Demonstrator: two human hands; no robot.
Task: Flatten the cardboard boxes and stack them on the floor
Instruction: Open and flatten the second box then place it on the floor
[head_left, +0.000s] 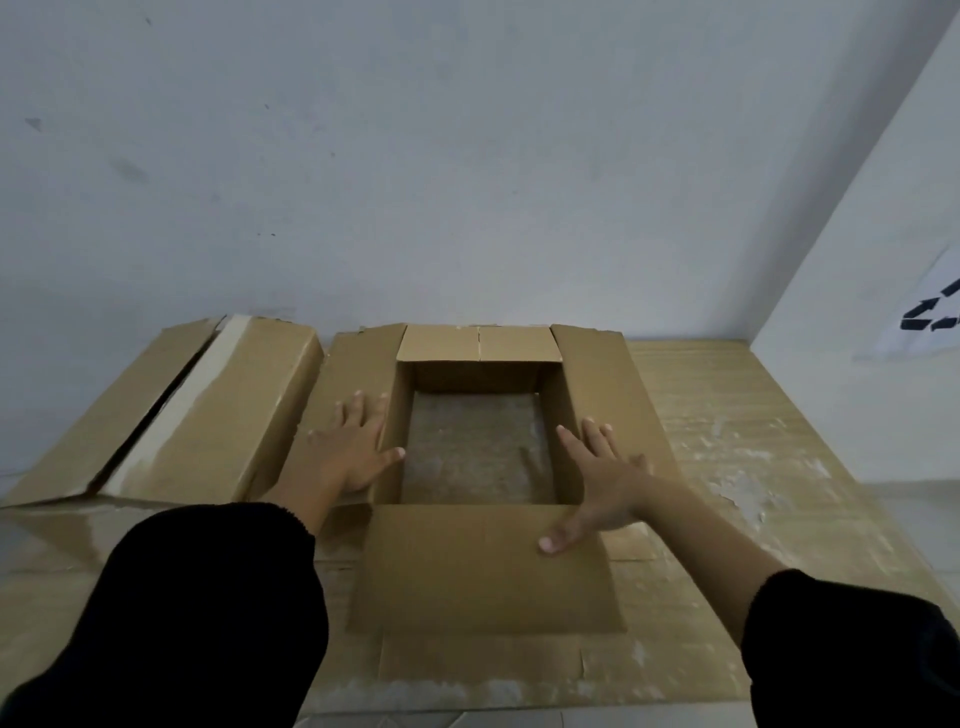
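Open cardboard box standing upright on the flattened cardboard sheet that covers the floor, near the sheet's far edge against the white wall. All four top flaps folded outward: far flap small and creased down its middle, near flap broad and lying toward the sheet's near edge, left flap and right flap sloping down at the sides. Bottom of the box open, patchy sheet visible through it.

Left hand spread flat, palm down, on the left flap, thumb reaching to the box's inner rim; gripping nothing. Right hand likewise spread wide, fingers on the right flap, thumb down on the near flap; gripping nothing. Black sleeves covering both forearms.

Second box, closed, with a pale tape strip along its top, lying tilted just beside the open box, toward the sheet's far left corner. Paper with black arrow symbol on the right-hand wall.
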